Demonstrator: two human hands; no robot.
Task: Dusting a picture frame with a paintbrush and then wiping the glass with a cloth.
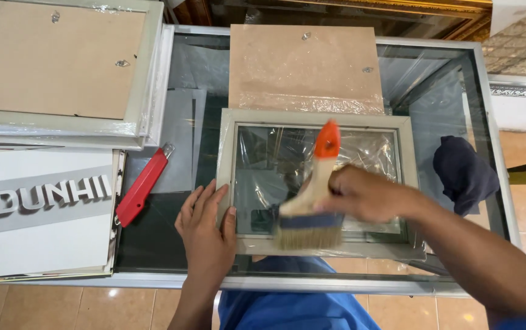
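The left hand [205,229] lies flat, fingers spread, pressing the near-left corner of the grey picture frame [318,119] on the glass table [489,140]. The right hand [367,195] is clenched round a paintbrush [312,201], bristles on the frame's near rail, orange handle pointing away.

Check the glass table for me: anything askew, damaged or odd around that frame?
Nothing looks damaged. The grey frame lies square under the left hand, while the right hand holds a brush on its glass. The red utility knife lies slanted beside it, blade state unclear.
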